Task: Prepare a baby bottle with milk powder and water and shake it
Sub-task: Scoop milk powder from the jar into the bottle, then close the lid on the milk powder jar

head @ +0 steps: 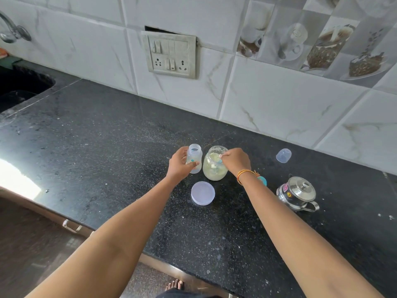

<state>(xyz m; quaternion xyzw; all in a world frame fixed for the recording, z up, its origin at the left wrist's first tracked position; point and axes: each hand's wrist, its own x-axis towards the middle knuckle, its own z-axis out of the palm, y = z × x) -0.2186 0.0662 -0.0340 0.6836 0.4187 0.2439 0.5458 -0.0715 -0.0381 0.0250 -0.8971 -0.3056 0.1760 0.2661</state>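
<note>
Two hands work on the surface (pixel 107 147): left hand (pixel 179 164) grips the bottle (pixel 194 158), right hand (pixel 235 161) pinches a scoop (pixel 219 161) in the powder jar (pixel 214 166) at 3 o'clock of it.

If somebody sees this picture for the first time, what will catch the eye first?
At the centre of the dark counter, the left hand holds an open baby bottle beside a powder jar, into which the right hand dips. The jar's lid lies in front; a steel pot stands to the right.
</note>
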